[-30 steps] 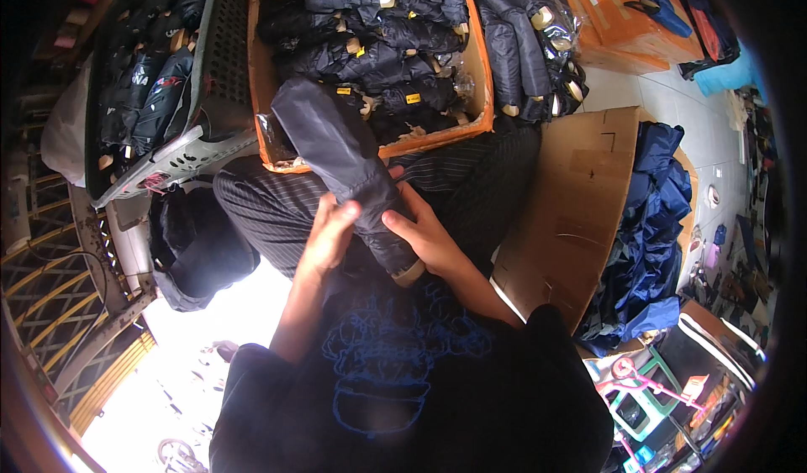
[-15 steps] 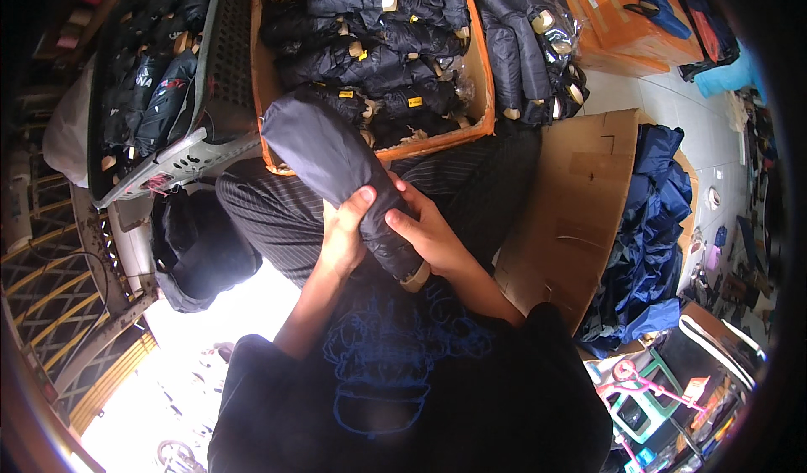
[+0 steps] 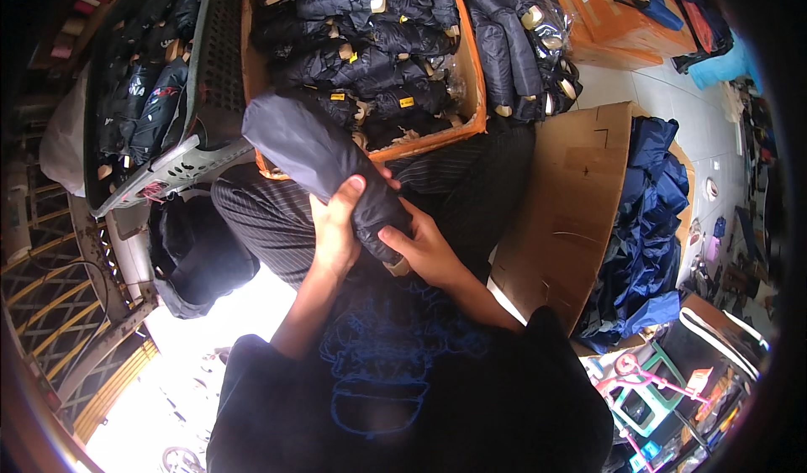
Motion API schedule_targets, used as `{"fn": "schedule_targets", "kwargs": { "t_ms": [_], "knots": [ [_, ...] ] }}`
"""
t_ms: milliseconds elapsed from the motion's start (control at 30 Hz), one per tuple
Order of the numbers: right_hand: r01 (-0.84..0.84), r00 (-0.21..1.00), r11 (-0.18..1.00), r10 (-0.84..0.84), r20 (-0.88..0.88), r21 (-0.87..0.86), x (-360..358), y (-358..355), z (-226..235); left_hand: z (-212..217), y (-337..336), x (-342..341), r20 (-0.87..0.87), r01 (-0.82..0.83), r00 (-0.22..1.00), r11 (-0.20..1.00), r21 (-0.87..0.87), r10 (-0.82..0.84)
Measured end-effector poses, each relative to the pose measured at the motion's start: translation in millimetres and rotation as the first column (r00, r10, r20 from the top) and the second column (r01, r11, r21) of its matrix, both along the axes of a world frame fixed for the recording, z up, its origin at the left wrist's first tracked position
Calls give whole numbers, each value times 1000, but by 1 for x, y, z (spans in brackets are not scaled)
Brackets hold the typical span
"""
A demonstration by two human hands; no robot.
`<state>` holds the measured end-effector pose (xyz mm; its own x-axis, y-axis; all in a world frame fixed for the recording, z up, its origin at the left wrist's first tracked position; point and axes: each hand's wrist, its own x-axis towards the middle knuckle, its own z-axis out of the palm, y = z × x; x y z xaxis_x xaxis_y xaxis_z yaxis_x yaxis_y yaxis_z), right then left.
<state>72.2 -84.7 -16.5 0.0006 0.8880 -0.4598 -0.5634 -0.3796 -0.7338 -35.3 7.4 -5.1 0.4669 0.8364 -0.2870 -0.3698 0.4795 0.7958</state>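
Note:
A folded black umbrella (image 3: pixel 304 144) in a fabric sleeve lies slanted over my lap, its wide end up and left, its pale handle end low near my shirt. My left hand (image 3: pixel 336 225) wraps round its middle from the left, thumb on top. Lower down, my right hand (image 3: pixel 426 250) grips it from the right, with its thumb pressed on the fabric. The undersides of both hands are hidden. Just beyond the umbrella stands an orange-edged cardboard box (image 3: pixel 477 70) packed with several rows of similar folded umbrellas (image 3: pixel 370 65).
At left, a dark plastic crate (image 3: pixel 220 78) holds more umbrellas, with a black bag (image 3: pixel 202 263) below it. Other umbrellas (image 3: pixel 504 53) lie right of the box. A cardboard carton (image 3: pixel 563 212) with dark blue fabric (image 3: pixel 639 221) stands at right, near a green stool (image 3: pixel 651 402).
The umbrella has shifted slightly left and toward me. My left hand has moved slightly up the sleeve, and my right hand now sits closer to the handle end.

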Motion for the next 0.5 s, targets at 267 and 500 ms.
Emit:
{"fn": "schedule_targets", "kwargs": {
  "t_ms": [267,500],
  "knots": [
    [106,963,978,-145,227,178,-5,1,-3,-5,-23,1,17,4,1000,1000,8,-4],
    [134,952,970,-184,246,205,-5,8,7,1,-34,2,38,-20,999,999,39,19]
  ]
}}
